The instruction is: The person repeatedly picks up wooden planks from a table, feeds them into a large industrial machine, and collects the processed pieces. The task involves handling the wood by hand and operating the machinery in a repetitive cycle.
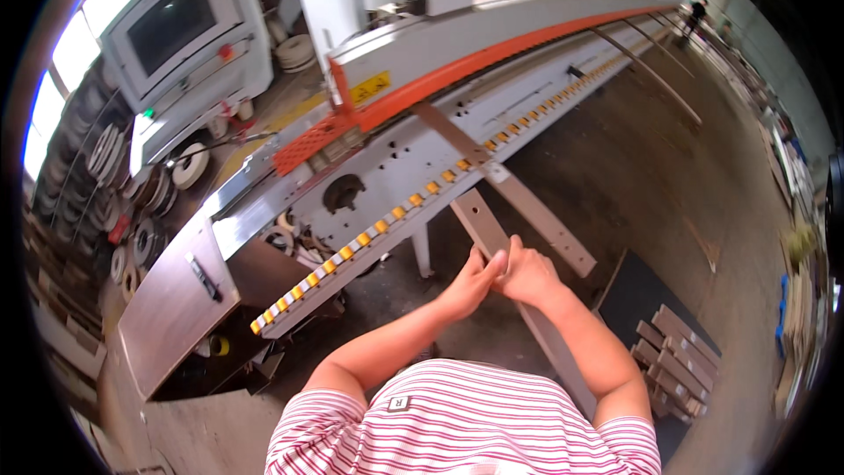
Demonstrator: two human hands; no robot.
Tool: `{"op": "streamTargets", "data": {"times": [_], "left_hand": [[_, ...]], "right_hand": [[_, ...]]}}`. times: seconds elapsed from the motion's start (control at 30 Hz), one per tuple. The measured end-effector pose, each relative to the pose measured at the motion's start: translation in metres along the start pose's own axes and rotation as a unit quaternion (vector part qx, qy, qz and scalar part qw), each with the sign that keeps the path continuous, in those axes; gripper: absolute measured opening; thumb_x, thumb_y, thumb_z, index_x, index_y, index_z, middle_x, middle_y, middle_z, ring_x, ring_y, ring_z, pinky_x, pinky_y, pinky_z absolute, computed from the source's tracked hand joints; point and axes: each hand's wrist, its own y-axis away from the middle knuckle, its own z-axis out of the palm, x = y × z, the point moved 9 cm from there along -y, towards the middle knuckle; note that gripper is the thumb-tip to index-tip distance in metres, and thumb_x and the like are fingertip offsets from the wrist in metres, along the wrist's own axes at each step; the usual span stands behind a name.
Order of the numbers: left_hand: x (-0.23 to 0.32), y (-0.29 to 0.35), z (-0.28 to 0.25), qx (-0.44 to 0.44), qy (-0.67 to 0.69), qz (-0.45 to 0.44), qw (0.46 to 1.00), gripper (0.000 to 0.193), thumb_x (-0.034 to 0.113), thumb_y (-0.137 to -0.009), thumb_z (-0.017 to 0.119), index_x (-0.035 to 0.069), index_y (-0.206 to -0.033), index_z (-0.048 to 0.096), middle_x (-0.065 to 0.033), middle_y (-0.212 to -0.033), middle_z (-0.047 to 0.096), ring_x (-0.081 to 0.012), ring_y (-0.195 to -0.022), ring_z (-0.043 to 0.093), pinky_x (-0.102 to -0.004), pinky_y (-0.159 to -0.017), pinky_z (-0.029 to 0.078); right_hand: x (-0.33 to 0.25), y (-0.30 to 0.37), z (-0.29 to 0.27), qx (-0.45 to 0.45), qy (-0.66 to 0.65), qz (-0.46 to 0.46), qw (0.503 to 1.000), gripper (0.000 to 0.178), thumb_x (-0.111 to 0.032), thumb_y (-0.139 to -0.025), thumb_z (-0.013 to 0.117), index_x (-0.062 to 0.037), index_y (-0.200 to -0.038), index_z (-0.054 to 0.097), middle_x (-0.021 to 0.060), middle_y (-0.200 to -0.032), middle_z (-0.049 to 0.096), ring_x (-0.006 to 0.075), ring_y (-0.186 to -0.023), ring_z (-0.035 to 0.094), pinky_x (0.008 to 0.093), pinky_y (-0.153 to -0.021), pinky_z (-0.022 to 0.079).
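A long brown board (pixel 479 220) with a hole near its far end runs from beyond my hands back under my right arm. My left hand (pixel 473 281) is closed on its left edge, thumb toward the top face. Right beside it, my right hand (pixel 529 277) is closed round the same board, its fingertips partly hidden. A second brown board (pixel 541 215) with small holes lies just ahead, crossing the machine's roller edge and reaching under the orange-edged beam. The two boards are apart.
The long grey machine (pixel 387 158) with yellow rollers (pixel 398 212) spans the view ahead. A control cabinet with a screen (pixel 171 26) stands at the far left, near rolls of banding (pixel 190 165). Stacked short boards (pixel 677 356) lie at the right. A marker-like tool (pixel 203 277) rests on the machine's end.
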Motion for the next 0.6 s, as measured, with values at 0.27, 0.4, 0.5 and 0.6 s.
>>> {"op": "streamTargets", "data": {"times": [0.27,0.4,0.5,0.6], "left_hand": [[0.017,-0.002,-0.143,0.278,0.055,0.013,0.959,0.042,0.033,-0.103,0.045,-0.006,-0.102,0.062,-0.0152,-0.094,0.07,-0.0233,-0.082,0.069,-0.0375,-0.071,0.057],[0.035,-0.023,-0.286,0.392,0.115,0.047,0.911,0.035,0.026,-0.103,0.046,-0.007,-0.098,0.058,-0.0177,-0.084,0.068,-0.028,-0.075,0.069,-0.0401,-0.064,0.057],[0.025,-0.047,-0.354,0.415,0.125,0.011,0.901,0.032,0.025,-0.103,0.049,-0.005,-0.114,0.05,-0.0178,-0.096,0.066,-0.0317,-0.079,0.069,-0.0437,-0.065,0.058],[0.013,-0.079,-0.367,0.371,0.131,0.009,0.919,0.031,0.027,-0.104,0.048,-0.002,-0.114,0.049,-0.0165,-0.096,0.065,-0.032,-0.08,0.069,-0.0454,-0.068,0.058]], "right_hand": [[0.012,0.046,0.107,-0.075,-0.095,-0.026,0.992,0.071,-0.033,-0.069,0.072,0.0036,-0.12,0.04,0.0326,-0.097,0.066,0.0465,-0.095,0.065,0.048,-0.084,0.054],[0.086,0.107,0.123,-0.051,-0.061,0.015,0.997,0.059,-0.04,-0.072,0.072,-0.0005,-0.11,0.051,0.0284,-0.098,0.068,0.0452,-0.092,0.066,0.0496,-0.081,0.053],[0.106,0.137,0.134,-0.048,-0.021,0.033,0.998,0.057,-0.043,-0.074,0.072,-0.0007,-0.107,0.052,0.0269,-0.098,0.069,0.0434,-0.091,0.067,0.0494,-0.081,0.053],[0.084,0.134,0.142,-0.019,-0.059,0.02,0.998,0.055,-0.043,-0.075,0.072,-0.0003,-0.105,0.052,0.0259,-0.097,0.069,0.0425,-0.09,0.068,0.049,-0.08,0.053]]}}
